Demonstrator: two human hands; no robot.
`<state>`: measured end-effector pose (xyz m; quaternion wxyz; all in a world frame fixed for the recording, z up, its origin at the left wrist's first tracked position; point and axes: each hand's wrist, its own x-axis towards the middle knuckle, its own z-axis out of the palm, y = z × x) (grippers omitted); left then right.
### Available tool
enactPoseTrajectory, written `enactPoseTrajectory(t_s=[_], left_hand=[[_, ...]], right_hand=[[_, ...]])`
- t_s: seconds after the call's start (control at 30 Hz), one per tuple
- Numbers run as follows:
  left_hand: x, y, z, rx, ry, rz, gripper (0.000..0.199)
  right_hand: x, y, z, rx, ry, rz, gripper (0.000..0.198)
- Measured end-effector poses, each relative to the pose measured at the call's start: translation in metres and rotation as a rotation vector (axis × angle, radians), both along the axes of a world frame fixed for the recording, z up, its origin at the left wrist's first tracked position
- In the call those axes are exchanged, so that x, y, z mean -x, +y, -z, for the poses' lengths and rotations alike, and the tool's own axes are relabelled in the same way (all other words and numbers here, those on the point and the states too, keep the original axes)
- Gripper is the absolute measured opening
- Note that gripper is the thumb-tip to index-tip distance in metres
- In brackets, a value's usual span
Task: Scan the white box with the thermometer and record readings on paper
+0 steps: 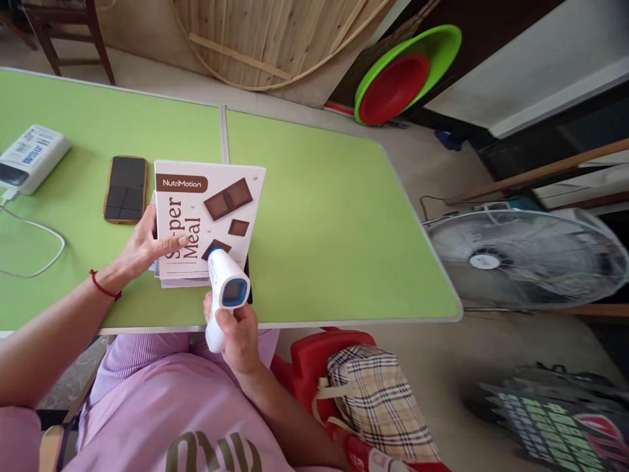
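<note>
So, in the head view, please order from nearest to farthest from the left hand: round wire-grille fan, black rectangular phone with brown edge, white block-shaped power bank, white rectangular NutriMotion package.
1. Package, held in the left hand.
2. Phone, just beyond, slightly left.
3. Power bank, farther left on the green table.
4. Fan, far right, past the table's end.

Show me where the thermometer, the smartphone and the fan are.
Infrared thermometer (232, 293): head view, on its display screen.
Smartphone (125, 189): head view, on its dark screen.
Electric fan (485, 261): head view, on its white hub.
</note>
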<state>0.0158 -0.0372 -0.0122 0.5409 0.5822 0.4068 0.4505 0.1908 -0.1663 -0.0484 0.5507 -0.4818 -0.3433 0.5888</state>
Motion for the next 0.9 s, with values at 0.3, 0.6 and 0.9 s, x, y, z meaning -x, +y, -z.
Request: enactPoseTrajectory(t_s=[0.3,0.6,0.9], left_hand=[[0.003,-0.001,-0.003,0.000,-0.008,0.051,0.070],[0.005,-0.001,0.000,-0.005,0.008,0.047,0.066],[0.007,-0.001,0.000,0.009,0.013,0.052,0.069]], right_hand=[[0.003,0.003,-0.011,-0.019,-0.058,0.025,0.046],[0.001,0.003,-0.014,-0.033,-0.054,-0.024,0.043],[0.001,0.002,-0.009,-0.018,-0.074,-0.039,0.044]])
